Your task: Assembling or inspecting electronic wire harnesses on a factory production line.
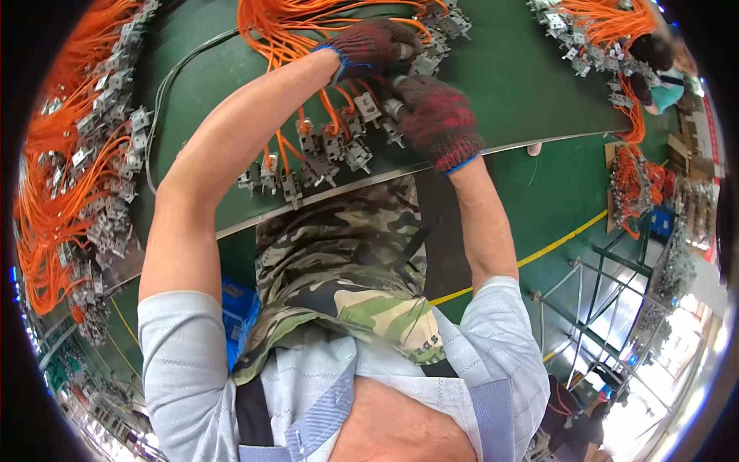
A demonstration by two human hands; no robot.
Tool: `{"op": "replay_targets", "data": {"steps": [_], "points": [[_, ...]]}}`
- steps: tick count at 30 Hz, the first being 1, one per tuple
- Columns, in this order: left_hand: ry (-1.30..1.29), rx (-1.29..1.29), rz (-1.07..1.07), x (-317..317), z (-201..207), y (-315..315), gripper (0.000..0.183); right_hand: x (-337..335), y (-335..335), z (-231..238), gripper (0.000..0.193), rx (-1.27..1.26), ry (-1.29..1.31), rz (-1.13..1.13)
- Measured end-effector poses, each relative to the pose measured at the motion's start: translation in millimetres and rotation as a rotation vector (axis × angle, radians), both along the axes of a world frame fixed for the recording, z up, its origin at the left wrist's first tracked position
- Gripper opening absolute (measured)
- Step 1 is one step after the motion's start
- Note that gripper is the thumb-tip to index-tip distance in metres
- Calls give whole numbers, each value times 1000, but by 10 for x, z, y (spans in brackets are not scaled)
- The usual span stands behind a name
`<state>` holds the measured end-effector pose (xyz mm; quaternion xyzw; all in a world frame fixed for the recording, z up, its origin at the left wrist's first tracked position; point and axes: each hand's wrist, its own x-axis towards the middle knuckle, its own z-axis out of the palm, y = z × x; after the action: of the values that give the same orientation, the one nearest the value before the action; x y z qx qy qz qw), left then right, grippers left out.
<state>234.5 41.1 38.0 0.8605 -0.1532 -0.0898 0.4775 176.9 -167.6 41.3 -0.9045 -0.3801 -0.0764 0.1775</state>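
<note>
My left hand, in a dark red and black knit glove, reaches over a bundle of orange cables on the green table. Its fingers are curled among the cables, and what they hold is hidden. Just nearer and to the right is my right hand, in a matching glove, its fingers bent inward toward the left hand. Grey shows at the fingertips of both hands; I cannot tell what they grip. Below them, grey metal connectors on cable ends lie along the near table edge. More metal connectors lie beyond my hands.
Orange cables with connectors pile along the left side. Another cable bundle lies at the far right of the table, by another person's dark gloved hand. A grey cable curves across the tabletop. A metal frame stands at right.
</note>
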Motion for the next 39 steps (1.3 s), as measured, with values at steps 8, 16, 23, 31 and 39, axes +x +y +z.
{"op": "replay_targets", "data": {"steps": [8, 16, 23, 31, 39], "points": [[-487, 254, 210, -590, 401, 174, 39, -707, 71, 357, 45, 263, 421, -73], [-583, 671, 134, -1701, 294, 307, 37, -663, 302, 37, 27, -283, -209, 62], [-575, 732, 27, -1767, 346, 613, 31, -445, 260, 51, 21, -293, -423, 147], [-359, 705, 23, -1673, 440, 592, 24, -207, 320, -25, 29, -3, -625, 264], [-217, 760, 223, -1478, 479, 299, 38, -79, 363, 192, 27, -166, -530, 290]]}}
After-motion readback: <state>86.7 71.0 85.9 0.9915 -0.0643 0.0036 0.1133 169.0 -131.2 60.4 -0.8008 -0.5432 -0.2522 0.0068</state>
